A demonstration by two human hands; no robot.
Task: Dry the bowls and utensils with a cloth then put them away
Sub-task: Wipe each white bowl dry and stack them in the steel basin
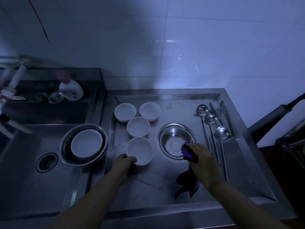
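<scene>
Two bare forearms, left hand point(123, 164), right hand point(203, 164), sleeveless

Your four white bowls point(138, 126) stand upright on the drainboard — the nearest point(140, 150) at its near edge. The steel bowl point(175, 140) sits right of them, the purple cloth point(187, 151) over its near rim. Three ladles point(222, 133) lie further right — a white plate point(87, 143) rests in steel dishes at the sink.
</scene>
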